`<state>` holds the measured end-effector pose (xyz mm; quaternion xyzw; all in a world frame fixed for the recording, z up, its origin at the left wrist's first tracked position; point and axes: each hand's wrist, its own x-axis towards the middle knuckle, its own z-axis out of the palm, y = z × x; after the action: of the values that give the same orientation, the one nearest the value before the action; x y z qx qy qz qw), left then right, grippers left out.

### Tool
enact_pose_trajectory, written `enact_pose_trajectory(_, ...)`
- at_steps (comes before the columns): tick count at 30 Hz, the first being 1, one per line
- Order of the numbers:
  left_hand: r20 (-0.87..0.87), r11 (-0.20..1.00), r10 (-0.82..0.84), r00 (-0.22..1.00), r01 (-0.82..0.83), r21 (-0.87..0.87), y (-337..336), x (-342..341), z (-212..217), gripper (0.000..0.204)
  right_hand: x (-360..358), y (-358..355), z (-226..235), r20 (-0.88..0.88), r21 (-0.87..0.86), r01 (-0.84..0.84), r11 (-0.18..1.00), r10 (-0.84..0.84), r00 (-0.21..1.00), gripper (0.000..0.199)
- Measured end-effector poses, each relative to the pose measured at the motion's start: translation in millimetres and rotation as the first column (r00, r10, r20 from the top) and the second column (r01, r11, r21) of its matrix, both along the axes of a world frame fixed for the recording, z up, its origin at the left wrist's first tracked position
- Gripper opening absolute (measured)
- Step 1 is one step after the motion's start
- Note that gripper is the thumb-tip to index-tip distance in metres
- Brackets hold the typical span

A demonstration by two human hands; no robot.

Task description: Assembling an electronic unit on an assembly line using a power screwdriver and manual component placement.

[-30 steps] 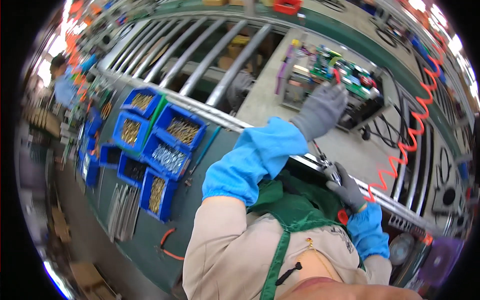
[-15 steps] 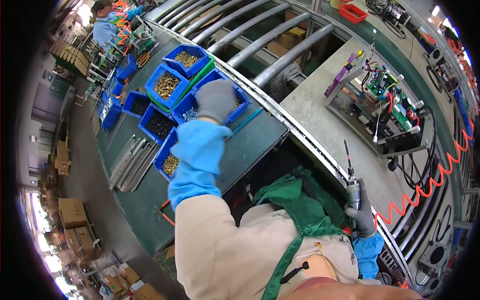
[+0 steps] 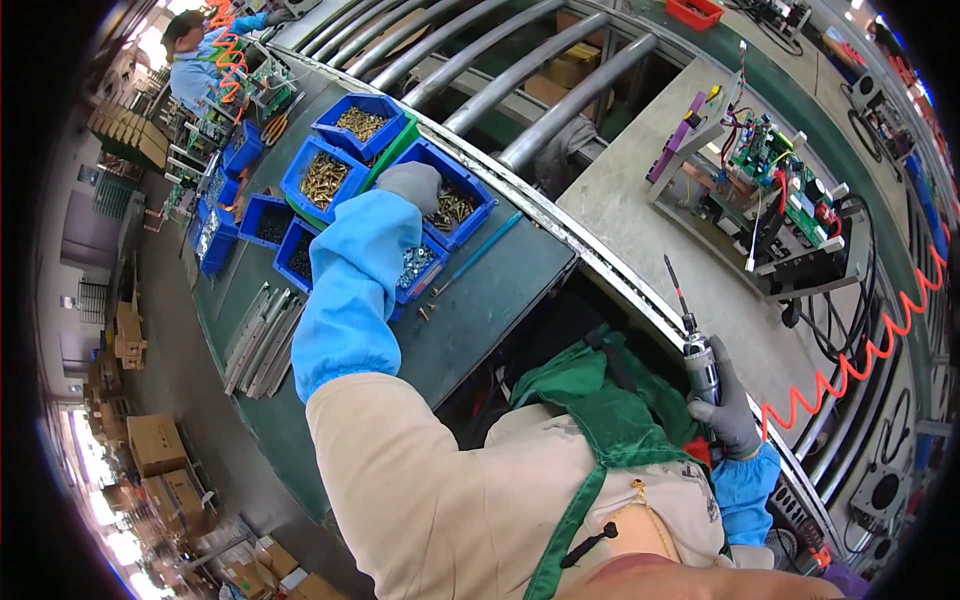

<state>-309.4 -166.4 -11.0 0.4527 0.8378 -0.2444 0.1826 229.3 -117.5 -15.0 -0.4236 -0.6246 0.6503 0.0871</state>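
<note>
Head view, looking down over a cream jacket and green apron (image 3: 610, 430). Left hand (image 3: 410, 185), in a grey glove with a long blue sleeve cover, reaching out and dipped into a blue bin of brass screws (image 3: 455, 205) on the dark green bench (image 3: 480, 300); fingers buried behind the back of the glove, so impossible to tell how far curled or whether anything is pinched. Bin shallow, rectangular, bright blue, filled with short yellow-gold screws, standing at the far edge of the bench just beside the steel rail. Next to it, under the forearm, a second blue bin holding silvery screws (image 3: 415, 265); further left more blue bins with brass parts (image 3: 325, 178) and dark parts. A few loose screws lying on the bench near a blue-handled tool (image 3: 480, 250).

Right hand (image 3: 730, 415), also grey-gloved, held low and close to the body, fingers wrapped tight around the grip of an electric screwdriver (image 3: 695, 350), its thin bit pointing up and away. Orange coiled cable (image 3: 850, 370) trailing off to the right. Beyond the rail, on a grey work surface, an assembly of green circuit boards (image 3: 775, 165) with wires. Another person in blue (image 3: 195, 60) at the far left of the line.
</note>
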Motion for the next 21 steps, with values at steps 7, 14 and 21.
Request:
enact_pose_trajectory(7,0.098,0.984,0.017,0.995,-0.035,0.176,-12.3,15.1,16.0,0.031,-9.6,-3.4,4.7,0.015,-0.023,-0.006,1.000,0.006,1.000,0.107)
enact_pose_trajectory(14,0.051,0.695,0.012,0.999,-0.045,0.717,-26.1,53.0,22.0,0.025,-1.2,-6.3,6.6,-0.071,-0.078,-0.009,0.997,0.003,0.997,0.118)
enact_pose_trajectory(21,0.321,0.624,-0.392,0.862,-0.007,0.781,37.6,201.5,-44.7,0.025,-13.5,-7.8,25.4,-0.166,-0.278,0.046,0.959,-0.095,0.981,0.115)
